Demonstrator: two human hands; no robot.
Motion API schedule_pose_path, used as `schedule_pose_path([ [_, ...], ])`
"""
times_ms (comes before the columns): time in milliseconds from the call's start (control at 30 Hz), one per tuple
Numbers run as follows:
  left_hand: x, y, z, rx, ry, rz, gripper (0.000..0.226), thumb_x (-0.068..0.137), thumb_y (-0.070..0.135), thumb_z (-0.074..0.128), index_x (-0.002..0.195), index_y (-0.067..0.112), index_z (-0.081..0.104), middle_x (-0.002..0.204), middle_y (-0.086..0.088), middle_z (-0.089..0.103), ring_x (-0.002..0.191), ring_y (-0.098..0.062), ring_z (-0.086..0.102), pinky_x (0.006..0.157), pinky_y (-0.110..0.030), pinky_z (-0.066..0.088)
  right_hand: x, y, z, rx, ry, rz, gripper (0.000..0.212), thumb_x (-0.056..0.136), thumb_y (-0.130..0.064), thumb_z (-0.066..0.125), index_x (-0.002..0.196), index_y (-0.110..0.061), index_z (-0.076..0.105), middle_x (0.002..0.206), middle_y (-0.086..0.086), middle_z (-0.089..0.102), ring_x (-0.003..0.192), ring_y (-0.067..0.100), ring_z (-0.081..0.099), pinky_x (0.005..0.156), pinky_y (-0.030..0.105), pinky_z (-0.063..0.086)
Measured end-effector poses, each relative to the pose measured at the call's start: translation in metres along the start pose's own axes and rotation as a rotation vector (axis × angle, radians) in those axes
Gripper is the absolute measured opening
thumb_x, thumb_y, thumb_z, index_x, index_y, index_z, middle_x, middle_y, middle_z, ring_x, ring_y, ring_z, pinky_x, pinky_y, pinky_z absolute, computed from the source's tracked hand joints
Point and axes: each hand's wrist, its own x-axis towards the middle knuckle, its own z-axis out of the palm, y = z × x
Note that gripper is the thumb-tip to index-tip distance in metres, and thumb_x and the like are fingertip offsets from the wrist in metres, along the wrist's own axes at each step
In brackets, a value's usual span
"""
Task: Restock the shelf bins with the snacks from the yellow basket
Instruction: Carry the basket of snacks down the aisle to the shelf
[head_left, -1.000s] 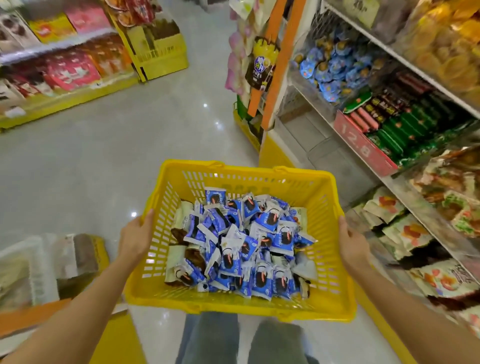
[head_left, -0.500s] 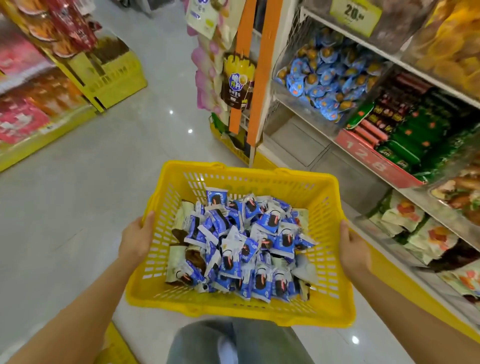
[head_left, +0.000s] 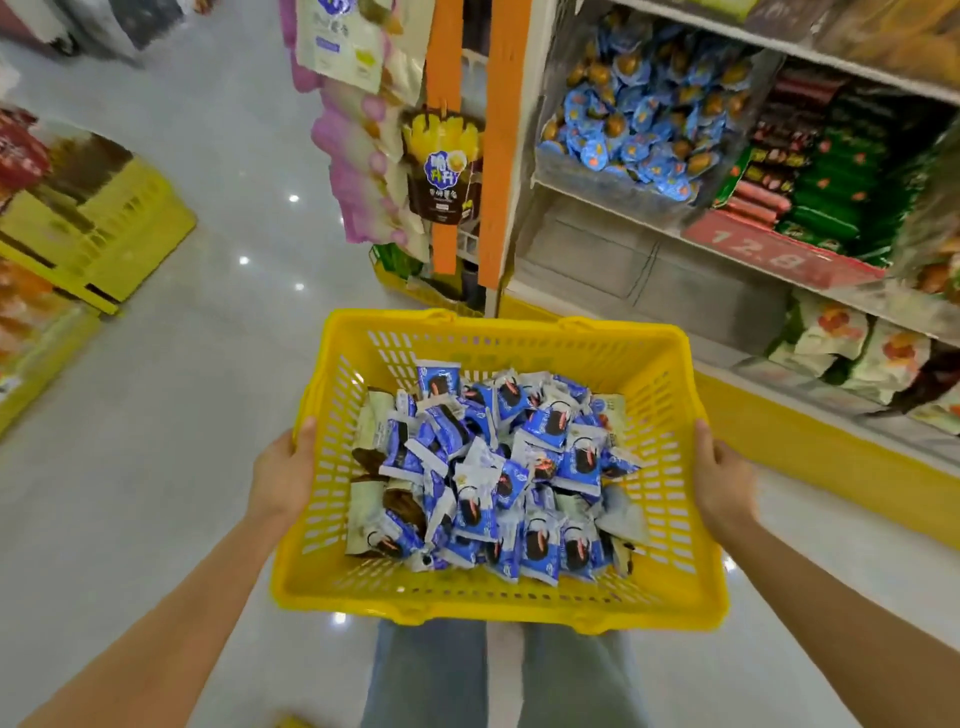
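I carry a yellow plastic basket in front of me at waist height. My left hand grips its left rim and my right hand grips its right rim. Inside lies a heap of several small blue-and-white snack packets, with a few pale green ones along the left side. To the right stands a shelf unit; a clear shelf bin on its middle level looks empty, just beyond the basket's far right corner.
Above the empty bin sits a bin of blue round snacks; green and red packs lie right of it. Hanging snack bags cover the shelf end. A yellow crate display stands left across the grey aisle floor.
The view has swung right and moved forward along the aisle; the shelf unit has come closer and more central. Both hands keep the same hold on the basket.
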Motion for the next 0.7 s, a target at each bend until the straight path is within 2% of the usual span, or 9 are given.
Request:
schedule_pose_path([
  [133,0.039,0.026,0.003,0.096,-0.078,0.139,0.051,0.099,0.042,0.032,0.103,0.001,0.062,0.103,-0.027,0.063,0.099,-0.039,0.057,0.074,-0.034,0.033,-0.033,0.021,0.004,0.085,0.097,0.161,0.059,0.093,-0.058,0.029,0.070,-0.011,0.054,0.080,0.017,0.058,0.078,0.033,0.054,0.069,0.037,0.039],
  [200,0.051,0.046,0.015,0.136,-0.142,0.214,0.051,0.099,0.043,0.031,0.097,0.002,0.061,0.098,-0.025,0.063,0.093,-0.037,0.058,0.074,-0.035,0.034,-0.045,0.036,0.002,0.117,0.125,0.261,0.061,0.093,-0.059,0.028,0.074,-0.009,0.057,0.081,0.017,0.059,0.078,0.032,0.054,0.071,0.039,0.042],
  [300,0.059,0.083,0.040,0.193,-0.241,0.328,0.047,0.098,0.045,0.029,0.085,0.009,0.058,0.084,-0.014,0.058,0.080,-0.027,0.052,0.071,-0.033,0.034,-0.059,0.062,-0.005,0.162,0.181,0.376,0.060,0.093,-0.059,0.028,0.080,-0.008,0.058,0.084,0.017,0.060,0.079,0.032,0.055,0.073,0.040,0.043],
  [367,0.061,0.107,0.063,0.238,-0.315,0.365,0.048,0.098,0.045,0.029,0.091,0.009,0.060,0.087,-0.013,0.058,0.082,-0.027,0.052,0.073,-0.033,0.034,-0.061,0.080,-0.012,0.199,0.227,0.451,0.062,0.093,-0.059,0.028,0.079,-0.007,0.058,0.085,0.017,0.061,0.081,0.034,0.056,0.075,0.042,0.046],
  [500,0.060,0.154,0.112,0.335,-0.431,0.429,0.046,0.098,0.044,0.028,0.092,0.010,0.059,0.102,-0.023,0.063,0.093,-0.033,0.056,0.075,-0.033,0.035,-0.055,0.107,-0.029,0.245,0.287,0.540,0.063,0.092,-0.061,0.027,0.075,-0.008,0.057,0.079,0.016,0.062,0.078,0.036,0.059,0.073,0.044,0.048],
  [700,0.046,0.204,0.181,0.404,-0.544,0.426,0.056,0.098,0.046,0.028,0.117,0.003,0.059,0.120,-0.024,0.059,0.110,-0.039,0.053,0.089,-0.040,0.040,-0.043,0.144,-0.063,0.235,0.366,0.678,0.062,0.091,-0.064,0.024,0.083,-0.011,0.056,0.085,0.016,0.061,0.078,0.034,0.056,0.073,0.042,0.045],
])
